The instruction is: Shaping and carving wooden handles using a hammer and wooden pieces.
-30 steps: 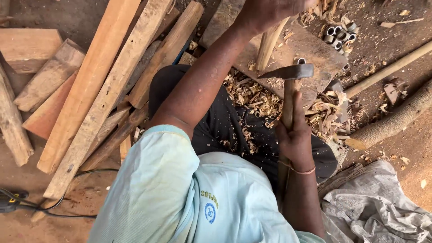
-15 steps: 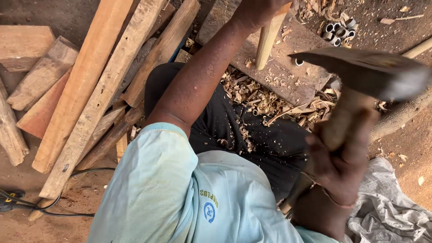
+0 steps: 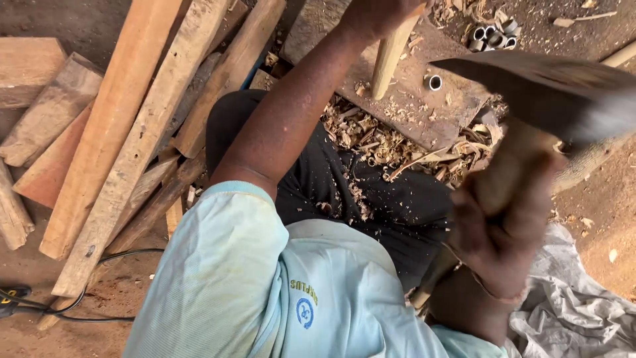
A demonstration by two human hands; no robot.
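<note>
Head view: right hand [image 3: 503, 232] clenches a blurred (probably iron) adze [image 3: 550, 93], left hand [image 3: 381, 13] grips a pale round stick [image 3: 391, 56]

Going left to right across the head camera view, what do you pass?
Black cable → stacked wooden planks → left hand holding the wooden stick → right hand gripping the axe → grey plastic sheet.

From where I'm watching, my left hand [image 3: 381, 14] grips the top of a pale round wooden stick [image 3: 391, 56] standing upright on a worn brown wooden board [image 3: 430, 106]. My right hand [image 3: 500, 232] is wrapped around the wooden handle of a dark-bladed adze [image 3: 550, 89], raised and blurry. Curly wood shavings [image 3: 371, 139] litter my lap, and long reddish planks [image 3: 126, 126] lie to the left.
</note>
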